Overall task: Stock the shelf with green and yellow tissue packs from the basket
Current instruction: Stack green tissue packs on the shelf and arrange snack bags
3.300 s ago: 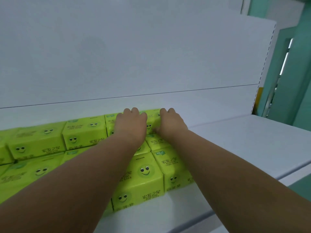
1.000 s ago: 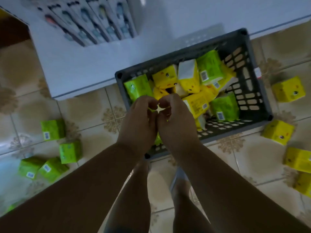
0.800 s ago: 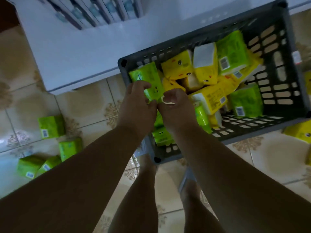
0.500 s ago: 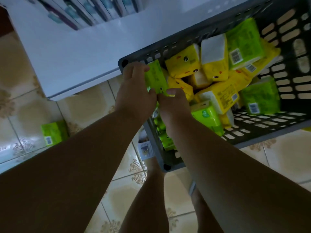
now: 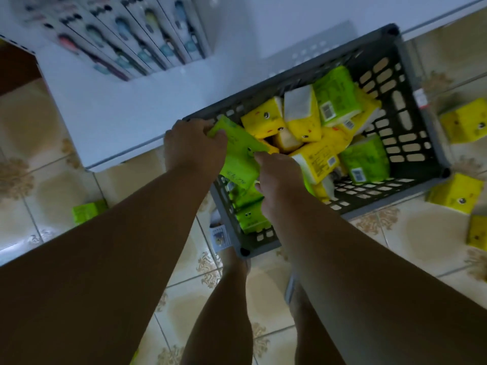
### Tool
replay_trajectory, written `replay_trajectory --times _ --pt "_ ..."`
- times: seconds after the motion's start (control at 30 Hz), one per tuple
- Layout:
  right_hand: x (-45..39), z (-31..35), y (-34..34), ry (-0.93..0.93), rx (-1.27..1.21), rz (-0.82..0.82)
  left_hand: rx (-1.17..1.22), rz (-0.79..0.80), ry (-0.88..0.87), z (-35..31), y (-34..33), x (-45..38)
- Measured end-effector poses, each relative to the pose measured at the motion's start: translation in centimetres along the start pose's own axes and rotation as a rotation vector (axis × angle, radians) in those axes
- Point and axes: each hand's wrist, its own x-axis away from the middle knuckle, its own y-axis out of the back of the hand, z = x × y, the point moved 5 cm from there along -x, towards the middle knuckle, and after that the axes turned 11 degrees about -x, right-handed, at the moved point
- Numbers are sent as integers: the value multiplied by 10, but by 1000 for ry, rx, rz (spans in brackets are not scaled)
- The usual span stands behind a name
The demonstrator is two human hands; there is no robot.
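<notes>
A grey slotted basket sits on the tiled floor, holding several green and yellow tissue packs. At its near-left corner both hands hold one green tissue pack with a smiley face. My left hand grips the pack's left end, fingers curled over its top edge. My right hand pinches its right side with the thumb on top. More green packs lie under it; yellow packs fill the basket's middle.
The white bottom shelf runs along the basket's far side, with boxed toothbrushes standing on it. Loose yellow packs lie on the floor to the right, and a green one to the left. My legs stand below.
I left the upper shelf's green row and bent to the basket. Over the last second both hands reached its left corner and closed on a green pack, which now sits higher.
</notes>
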Motion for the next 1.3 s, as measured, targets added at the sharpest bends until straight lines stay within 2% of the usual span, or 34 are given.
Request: replay_trajectory --times 0.13,0.27,0.5,0.67,0.9,1.1,1.3 --pt "75 61 33 167 -10 49 386 -76 68 -31 59 61" --pt "174 132 64 421 -114 -24 671 -219 85 -66 142 133" --pt "385 222 100 897 -11 225 1111 -458 2 -115 305 272" --pt "500 234 111 1047 -54 402 1219 -620 -37 -129 384 360" --pt "618 239 97 1164 -81 581 1299 -825 -130 -103 481 439" --pt "697 244 51 1294 -76 658 1361 -952 -191 -55 541 472" --pt "758 226 -22 1366 -81 727 1362 -1063 -217 20 599 483"
